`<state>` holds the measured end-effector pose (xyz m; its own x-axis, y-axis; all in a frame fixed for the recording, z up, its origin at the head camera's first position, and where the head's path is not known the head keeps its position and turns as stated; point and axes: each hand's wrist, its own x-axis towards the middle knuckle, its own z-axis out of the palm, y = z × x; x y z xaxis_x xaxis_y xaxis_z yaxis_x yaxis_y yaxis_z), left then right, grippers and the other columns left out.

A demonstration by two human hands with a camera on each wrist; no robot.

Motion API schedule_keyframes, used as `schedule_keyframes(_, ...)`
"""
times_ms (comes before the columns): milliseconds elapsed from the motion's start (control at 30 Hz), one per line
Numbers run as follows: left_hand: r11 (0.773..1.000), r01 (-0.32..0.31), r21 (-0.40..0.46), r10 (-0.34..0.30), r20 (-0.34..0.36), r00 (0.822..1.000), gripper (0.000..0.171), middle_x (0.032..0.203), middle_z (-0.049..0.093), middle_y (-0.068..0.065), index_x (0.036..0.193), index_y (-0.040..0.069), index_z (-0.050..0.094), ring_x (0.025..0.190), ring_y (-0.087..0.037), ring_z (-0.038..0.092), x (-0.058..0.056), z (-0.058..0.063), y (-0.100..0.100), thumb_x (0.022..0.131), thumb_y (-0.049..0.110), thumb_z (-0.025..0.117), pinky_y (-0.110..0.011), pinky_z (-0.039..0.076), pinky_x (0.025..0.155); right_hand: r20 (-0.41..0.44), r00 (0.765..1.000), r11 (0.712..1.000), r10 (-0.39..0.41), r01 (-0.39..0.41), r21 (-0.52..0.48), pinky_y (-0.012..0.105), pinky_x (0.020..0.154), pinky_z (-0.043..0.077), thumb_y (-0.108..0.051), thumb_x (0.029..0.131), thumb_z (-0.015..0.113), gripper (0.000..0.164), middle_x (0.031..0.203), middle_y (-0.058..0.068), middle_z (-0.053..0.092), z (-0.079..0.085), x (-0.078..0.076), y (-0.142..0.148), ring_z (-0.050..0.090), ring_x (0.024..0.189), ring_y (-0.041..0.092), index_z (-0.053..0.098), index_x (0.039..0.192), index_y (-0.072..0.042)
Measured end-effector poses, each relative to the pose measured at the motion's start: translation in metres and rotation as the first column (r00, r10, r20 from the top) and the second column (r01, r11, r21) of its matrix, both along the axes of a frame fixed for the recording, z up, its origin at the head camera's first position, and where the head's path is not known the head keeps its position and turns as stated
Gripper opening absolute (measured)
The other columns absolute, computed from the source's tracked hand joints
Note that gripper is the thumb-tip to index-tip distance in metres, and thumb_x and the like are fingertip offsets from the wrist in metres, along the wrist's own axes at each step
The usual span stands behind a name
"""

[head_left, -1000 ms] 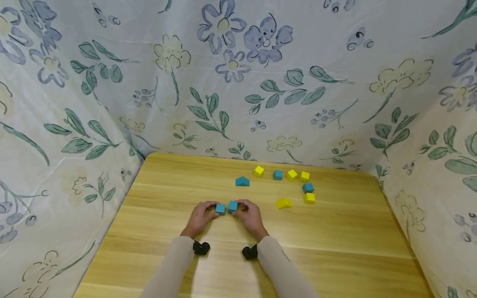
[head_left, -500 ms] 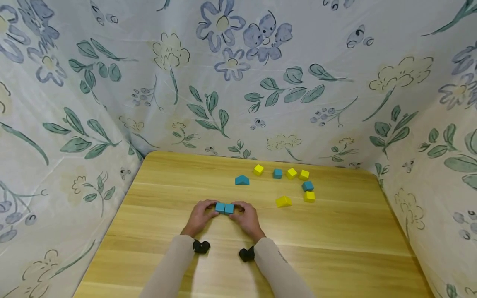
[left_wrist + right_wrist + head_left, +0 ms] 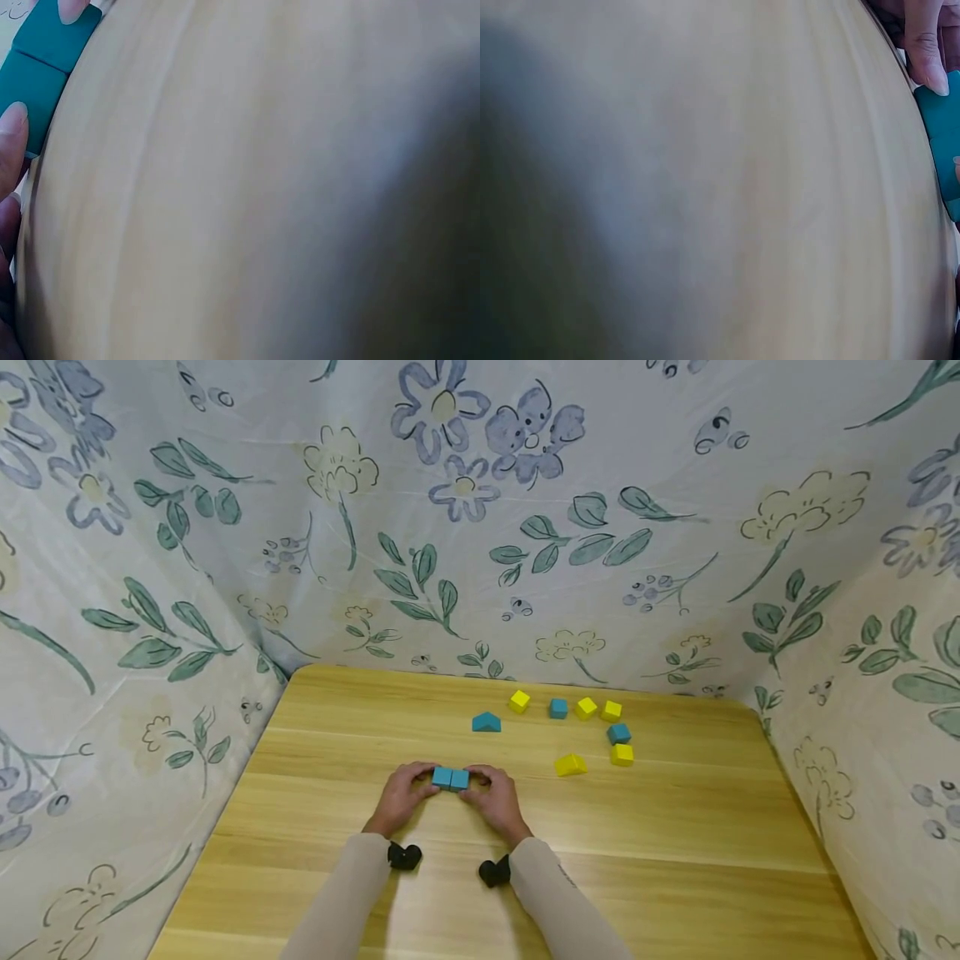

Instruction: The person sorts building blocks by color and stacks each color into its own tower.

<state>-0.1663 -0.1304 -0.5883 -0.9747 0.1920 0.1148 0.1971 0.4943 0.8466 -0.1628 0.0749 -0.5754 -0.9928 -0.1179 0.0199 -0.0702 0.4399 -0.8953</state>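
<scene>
Two blue cube blocks lie side by side on the wooden table, their near faces lined up. My left hand (image 3: 400, 797) pinches the left blue block (image 3: 442, 777) between thumb and fingers. From the other side, my right hand (image 3: 497, 802) pinches the right blue block (image 3: 460, 779) the same way. In the left wrist view, a thin seam runs between the left block (image 3: 34, 90) and the right block (image 3: 58, 36). The right wrist view shows the pair only in part at its right edge, with a thumb (image 3: 928, 71) on the right block.
Beyond the hands lies a blue triangular block (image 3: 487, 722). To the right are a yellow triangular block (image 3: 571, 765), a yellow cube (image 3: 622, 755), a blue cube (image 3: 618, 733) and several more cubes along the back. Floral cloth (image 3: 450, 585) hangs around the table (image 3: 675, 843).
My right hand has moved left and set its blue block against the left one, closing the gap between them. Since half a second ago the hands have stayed nearly still.
</scene>
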Motion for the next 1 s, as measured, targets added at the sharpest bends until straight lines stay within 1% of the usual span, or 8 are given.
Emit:
schedule_keyframes(167,1.000,0.004,0.001,-0.004,-0.006,1.000,0.037,0.116,0.066,-0.008,0.118,0.006,0.068,0.101,-0.025,0.056,0.0003,0.0014,-0.0004,0.082,0.011,0.075,-0.046,0.044,0.091,-0.014,1.000,1.000,-0.002,0.002,0.009,0.033,0.078,0.043,-0.012,0.076,0.083,0.035,0.102,0.006,0.066,-0.0013,0.0002,0.0000,0.052,0.089,0.020,0.073,0.109,-0.009)
schedule_keyframes(400,1.000,0.004,0.008,-0.004,0.002,1.000,0.037,0.117,0.066,-0.007,0.119,0.007,0.068,0.101,-0.024,0.057,0.0009,0.0024,-0.0012,0.082,0.010,0.075,-0.045,0.045,0.091,-0.011,1.000,1.000,-0.005,0.005,0.004,0.035,0.081,0.044,-0.012,0.076,0.082,0.034,0.105,0.007,0.067,-0.0004,0.0002,-0.0014,0.054,0.091,0.021,0.073,0.109,-0.009)
schedule_keyframes(633,1.000,0.008,0.010,-0.008,0.002,1.000,0.037,0.118,0.066,-0.007,0.119,0.007,0.068,0.100,-0.024,0.057,0.0003,0.0013,-0.0017,0.083,0.011,0.075,-0.045,0.045,0.090,0.020,1.000,1.000,-0.009,0.008,0.014,0.035,0.081,0.045,-0.013,0.077,0.082,0.034,0.105,0.005,0.066,-0.0014,-0.0002,-0.0014,0.053,0.092,0.019,0.073,0.110,-0.011)
schedule_keyframes(800,1.000,0.012,0.006,-0.012,-0.002,1.000,0.039,0.119,0.066,-0.009,0.120,0.006,0.067,0.101,-0.025,0.057,-0.0002,0.0030,-0.0011,0.083,0.011,0.075,-0.046,0.044,0.091,0.000,1.000,1.000,-0.002,0.002,0.013,0.035,0.081,0.045,-0.013,0.077,0.082,0.035,0.106,0.006,0.066,-0.0004,0.0001,-0.0005,0.053,0.092,0.021,0.072,0.110,-0.010)
schedule_keyframes(1000,1.000,0.016,0.010,-0.016,0.004,1.000,0.039,0.120,0.065,-0.010,0.121,0.006,0.067,0.103,-0.026,0.056,0.0010,0.0023,-0.0016,0.083,0.011,0.075,-0.047,0.044,0.092,0.014,1.000,1.000,0.009,-0.009,0.008,0.034,0.082,0.045,-0.014,0.076,0.083,0.038,0.107,0.006,0.066,-0.0010,0.0000,0.0012,0.053,0.093,0.020,0.071,0.112,-0.010)
